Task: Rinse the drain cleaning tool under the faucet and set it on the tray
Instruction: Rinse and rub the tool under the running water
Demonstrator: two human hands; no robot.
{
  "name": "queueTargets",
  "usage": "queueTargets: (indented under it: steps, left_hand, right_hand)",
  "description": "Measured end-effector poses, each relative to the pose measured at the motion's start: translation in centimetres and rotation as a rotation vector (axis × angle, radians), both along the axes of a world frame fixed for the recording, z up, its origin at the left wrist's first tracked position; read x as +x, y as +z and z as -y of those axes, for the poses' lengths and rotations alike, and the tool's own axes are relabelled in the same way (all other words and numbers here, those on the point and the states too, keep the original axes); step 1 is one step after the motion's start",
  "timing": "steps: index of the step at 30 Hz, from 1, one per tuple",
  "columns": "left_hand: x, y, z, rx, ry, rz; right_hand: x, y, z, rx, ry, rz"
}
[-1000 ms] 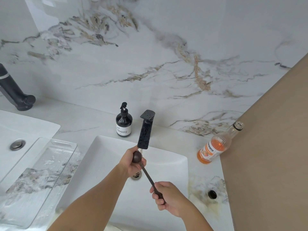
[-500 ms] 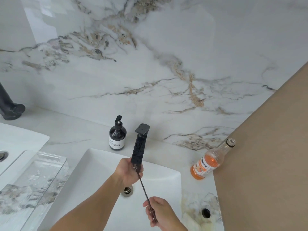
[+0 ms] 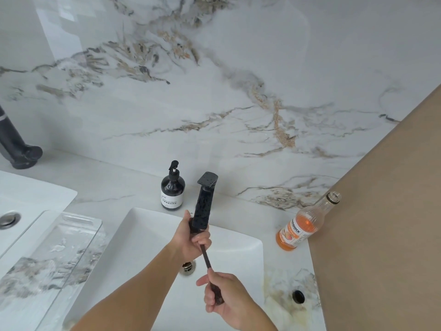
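Head view, the only one: left hand point(image 3: 191, 237) now wrapped around the upper end of the drain cleaning tool point(image 3: 205, 255), knuckles tucked right under the black faucet point(image 3: 202, 206) spout, where a second ago a round dark knob at that end showed plainly between the fingers; now hidden inside the closed fist. Right hand point(image 3: 226, 295) closed around the lower end of the thin dark rod, gripping it a little nearer the body than before. Tool slanted across the white sink point(image 3: 143, 235), above the drain point(image 3: 188, 266), its top end touching or just short of the spout; cannot tell which. No water stream visible, so whether rinsing has begun cannot be told. Judged from the shift: tool end brought up to the outlet, rinse step in hand or just about to start, with the lever possibly unturned. Clear tray point(image 3: 59, 247) lying to the left of the sink on the counter, bare, well apart from the tool; placing not yet done. Soap bottle point(image 3: 173, 187) behind the sink, orange bottle point(image 3: 300, 228) to the right.
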State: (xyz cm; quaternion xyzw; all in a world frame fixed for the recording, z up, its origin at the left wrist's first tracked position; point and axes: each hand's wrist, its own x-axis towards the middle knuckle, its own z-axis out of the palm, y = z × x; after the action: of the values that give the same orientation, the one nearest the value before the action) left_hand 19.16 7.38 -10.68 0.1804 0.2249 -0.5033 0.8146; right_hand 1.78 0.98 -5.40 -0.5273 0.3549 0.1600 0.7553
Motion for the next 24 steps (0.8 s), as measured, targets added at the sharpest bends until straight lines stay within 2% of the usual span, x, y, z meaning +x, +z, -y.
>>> queueTargets:
  steps: [5, 9, 13, 19, 24]
  left_hand:
    - [-0.6, 0.6, 0.2, 0.096, 0.061, 0.063]
    - [-1.4, 0.3, 0.4, 0.148, 0.125, 0.004]
    - [-1.5, 0.1, 0.1, 0.275, 0.008, 0.091]
    - [-2.1, 0.6, 0.0, 0.264, 0.031, 0.147]
    - [-2.1, 0.6, -0.2, 0.244, 0.022, 0.114]
  right_hand:
    - [0.0, -0.2, 0.5, 0.254, -0.219, -0.040]
    - [0.5, 0.1, 0.1, 0.261, -0.221, -0.059]
    - [0.8, 0.5, -0.7, 0.288, -0.240, -0.102]
    - [0.9, 0.2, -1.1, 0.317, -0.366, -0.049]
    - [1.1, -0.2, -1.0, 0.467, -0.340, -0.041]
